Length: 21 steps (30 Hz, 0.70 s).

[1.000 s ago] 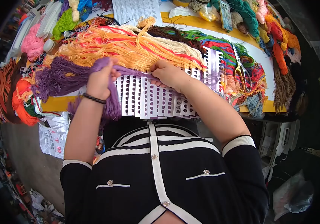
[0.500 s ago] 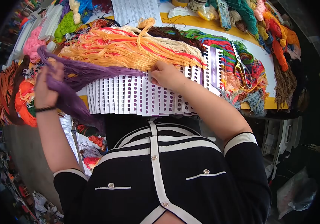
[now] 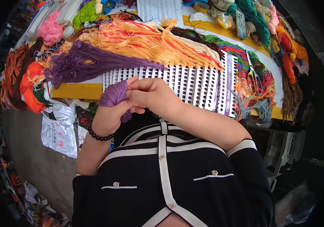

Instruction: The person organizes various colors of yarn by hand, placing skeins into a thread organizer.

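My left hand (image 3: 111, 113) is wrapped round a looped bundle of light purple thread (image 3: 114, 94), in front of the table's near edge. My right hand (image 3: 150, 94) meets it there, thumb and fingers pinched together at the bundle's right side; what lies between those fingertips is too small to make out. Behind my hands, white cards with punched holes (image 3: 184, 85) overlap in a row. Dark purple thread (image 3: 90, 62) runs from the cards out to the left. Orange and red thread (image 3: 143, 41) is spread over the cards' far ends.
Scissors (image 3: 252, 72) lie on multicoloured thread at the right. A printed sheet (image 3: 160, 11), a phone (image 3: 240, 24) and a patterned cup (image 3: 219, 7) are at the back. Pink thread (image 3: 51, 28) and red-orange thread (image 3: 31, 89) sit at the left. A silver bag (image 3: 59, 132) hangs below the edge.
The dark purple thread has left my left hand and lies on the table. Both hands have come together nearer my body, with the light purple bundle now held. The view has shifted slightly.
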Each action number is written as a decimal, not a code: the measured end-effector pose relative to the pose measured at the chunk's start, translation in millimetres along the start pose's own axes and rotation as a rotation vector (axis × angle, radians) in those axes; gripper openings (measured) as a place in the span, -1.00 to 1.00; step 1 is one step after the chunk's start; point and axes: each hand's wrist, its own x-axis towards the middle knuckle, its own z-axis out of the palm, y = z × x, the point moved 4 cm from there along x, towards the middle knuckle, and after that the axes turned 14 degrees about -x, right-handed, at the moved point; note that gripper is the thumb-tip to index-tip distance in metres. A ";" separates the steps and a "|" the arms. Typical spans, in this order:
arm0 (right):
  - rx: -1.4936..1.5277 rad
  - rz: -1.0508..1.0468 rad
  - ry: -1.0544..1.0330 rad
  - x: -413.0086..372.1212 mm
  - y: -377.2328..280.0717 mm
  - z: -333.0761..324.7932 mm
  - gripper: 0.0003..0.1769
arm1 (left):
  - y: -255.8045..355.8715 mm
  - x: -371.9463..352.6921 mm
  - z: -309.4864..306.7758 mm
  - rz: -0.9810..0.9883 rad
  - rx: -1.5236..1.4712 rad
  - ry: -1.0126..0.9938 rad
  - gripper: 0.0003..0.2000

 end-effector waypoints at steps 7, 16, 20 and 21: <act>0.048 -0.052 0.023 -6.8 -5.0 7.7 -0.86 | 6.5 -10.2 -10.0 0.018 -0.030 -0.020 -0.52; -0.058 -0.094 0.180 -9.6 -11.4 9.4 -0.87 | 5.7 -18.3 -13.5 0.173 -0.045 0.191 -0.75; 0.009 -0.046 0.116 -10.2 -9.4 11.9 -0.91 | 5.1 -18.0 -15.9 0.220 0.103 0.221 -0.84; 0.064 -0.049 0.105 -9.8 -8.3 11.7 -0.92 | 4.2 -17.6 -14.6 0.220 0.103 0.221 -0.84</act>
